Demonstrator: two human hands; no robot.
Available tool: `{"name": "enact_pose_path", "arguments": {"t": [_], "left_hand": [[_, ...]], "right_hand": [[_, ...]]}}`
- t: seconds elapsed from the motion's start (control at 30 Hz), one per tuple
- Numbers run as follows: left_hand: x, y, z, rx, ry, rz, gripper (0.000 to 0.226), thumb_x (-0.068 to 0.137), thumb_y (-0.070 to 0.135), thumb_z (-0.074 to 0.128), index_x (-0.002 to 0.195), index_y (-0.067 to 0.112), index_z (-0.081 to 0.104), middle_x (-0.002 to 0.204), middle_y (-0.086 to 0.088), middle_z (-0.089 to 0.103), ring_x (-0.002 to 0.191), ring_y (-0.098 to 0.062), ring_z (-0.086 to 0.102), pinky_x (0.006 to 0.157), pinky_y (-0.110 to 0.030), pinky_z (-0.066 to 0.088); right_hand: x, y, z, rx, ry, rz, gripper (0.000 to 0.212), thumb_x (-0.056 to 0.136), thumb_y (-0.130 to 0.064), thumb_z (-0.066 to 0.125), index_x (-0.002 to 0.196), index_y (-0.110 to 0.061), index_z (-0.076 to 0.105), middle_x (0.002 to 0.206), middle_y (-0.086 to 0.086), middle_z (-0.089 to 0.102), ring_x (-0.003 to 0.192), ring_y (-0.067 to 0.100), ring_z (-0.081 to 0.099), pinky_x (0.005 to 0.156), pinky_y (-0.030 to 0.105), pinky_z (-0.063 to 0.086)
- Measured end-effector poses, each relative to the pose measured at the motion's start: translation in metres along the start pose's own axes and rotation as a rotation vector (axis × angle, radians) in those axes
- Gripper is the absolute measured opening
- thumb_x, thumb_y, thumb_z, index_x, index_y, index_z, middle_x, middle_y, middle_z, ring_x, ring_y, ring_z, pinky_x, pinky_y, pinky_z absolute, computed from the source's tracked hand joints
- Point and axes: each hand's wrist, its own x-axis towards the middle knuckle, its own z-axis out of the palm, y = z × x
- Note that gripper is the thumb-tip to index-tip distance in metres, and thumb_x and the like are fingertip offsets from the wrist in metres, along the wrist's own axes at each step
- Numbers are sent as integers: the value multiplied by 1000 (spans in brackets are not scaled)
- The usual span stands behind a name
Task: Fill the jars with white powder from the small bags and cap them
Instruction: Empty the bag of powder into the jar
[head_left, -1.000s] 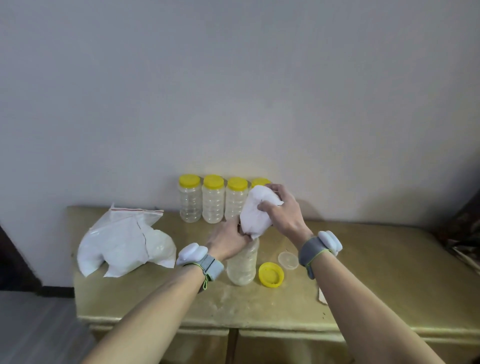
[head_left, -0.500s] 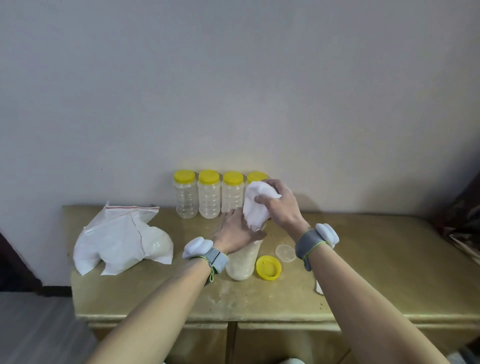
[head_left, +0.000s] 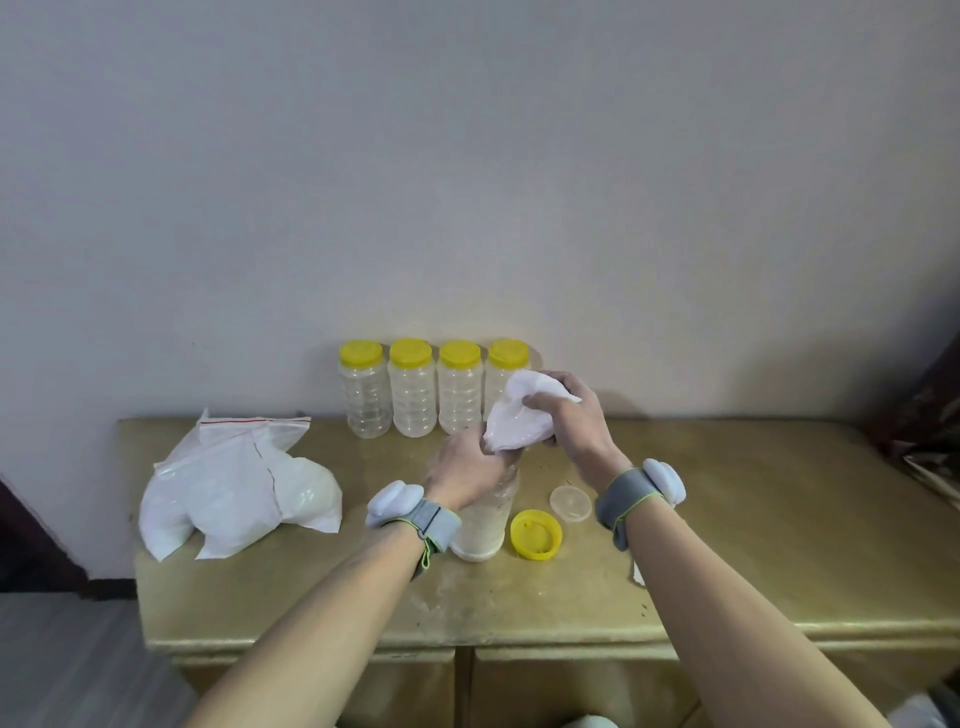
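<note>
Surface against the wall. Left end: large bag (head_left: 234, 488) of white powder, slumped, red strip along its top, unmoved since half a second ago. Back edge, middle: four clear ribbed jars (head_left: 410, 395) in a row, yellow caps on, touching or nearly so, in the same places as before. Left hand (head_left: 467, 467) stays where it was, fingers curled round the top of the open jar (head_left: 483, 525) and pressed against the lower end of the small bag (head_left: 519, 421); grey wrist strap with a white pod on it. The open jar stands upright near the middle of the surface, in front of the row, walls dusted white, a low layer of white powder at its base; its mouth is hidden under the hand. The small bag is over the jar's mouth, white and bulging. It now lies more on its side than before, wider and lower, upper end leaning right. Right hand (head_left: 571, 421) grips that upper end, thumb across the front, fingers wrapped behind, much as earlier. Just right of the jar: yellow lid (head_left: 536, 535) lying hollow side up. Behind it and slightly right, a clear round disc (head_left: 570, 503), flat. Neither has shifted. Right part of the surface (head_left: 779, 519) is glossy, yellowish.
</note>
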Motion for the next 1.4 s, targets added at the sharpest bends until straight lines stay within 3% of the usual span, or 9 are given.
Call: {"name": "enact_pose_path", "arguments": {"t": [0.1, 0.2, 0.3, 0.47, 0.73, 0.93, 1.1, 1.23, 1.4], "left_hand": [[-3, -3, -5, -28, -34, -17, 33, 84, 51, 68, 105, 27, 66, 107, -1, 70, 101, -26, 64, 73, -32, 45], [-6, -9, -7, -193, -72, -36, 18, 84, 40, 74, 94, 28, 65, 95, 3, 69, 90, -19, 64, 66, -27, 45], [-7, -12, -10, -413, -70, -86, 18, 84, 23, 78, 99, 22, 68, 90, 5, 69, 81, -12, 61, 58, -12, 43], [-7, -17, -4, -582, -22, -120, 26, 80, 16, 83, 99, 20, 67, 84, 9, 67, 75, -10, 61, 55, -11, 45], [-9, -16, -3, -497, -8, -51, 28, 83, 14, 77, 109, 20, 67, 90, 11, 68, 79, -4, 61, 56, -5, 44], [-9, -17, -6, -315, 38, -74, 32, 80, 34, 80, 107, 17, 74, 100, 1, 74, 94, -22, 67, 78, -34, 51], [-10, -16, -10, -229, -7, -64, 34, 87, 41, 72, 111, 18, 73, 110, -4, 73, 98, -25, 64, 78, -32, 48], [-9, -15, -11, -73, -35, -14, 45, 92, 47, 63, 124, 15, 67, 122, -11, 68, 110, -33, 61, 89, -38, 50], [-13, -17, -15, -141, -60, -13, 58, 71, 66, 64, 115, 28, 68, 110, 2, 72, 102, -22, 66, 89, -43, 54]], "right_hand": [[1, -9, 13, -14, -74, -33, 38, 72, -18, 72, 109, -17, 66, 94, 1, 66, 81, 19, 60, 54, 23, 46], [1, -16, 23, -126, -140, -90, 44, 60, -26, 70, 103, -20, 68, 97, 0, 67, 90, 23, 64, 68, 31, 51], [2, -21, 23, -178, -170, -106, 38, 60, -26, 69, 96, -17, 66, 94, -1, 65, 85, 20, 61, 68, 34, 49], [7, -26, 7, -322, -245, -78, 27, 76, -8, 73, 100, -17, 67, 89, -1, 62, 81, 17, 59, 64, 24, 49], [12, -48, 3, -712, -237, -51, 21, 84, -1, 60, 97, -16, 55, 93, 7, 58, 85, 23, 56, 68, 31, 47], [2, -61, 20, -721, -299, -124, 21, 83, 0, 58, 99, -12, 55, 89, 2, 54, 87, 21, 51, 60, 27, 39], [-2, -61, 20, -747, -279, -138, 21, 82, -1, 58, 98, -15, 55, 93, 3, 55, 88, 21, 52, 58, 24, 39], [-5, -53, 20, -761, -222, -145, 22, 84, -7, 56, 104, -16, 57, 103, 6, 60, 96, 23, 56, 66, 27, 42], [-5, -52, 23, -821, -191, -116, 29, 86, -13, 53, 111, -9, 65, 113, 14, 66, 109, 31, 60, 82, 33, 49]]}}
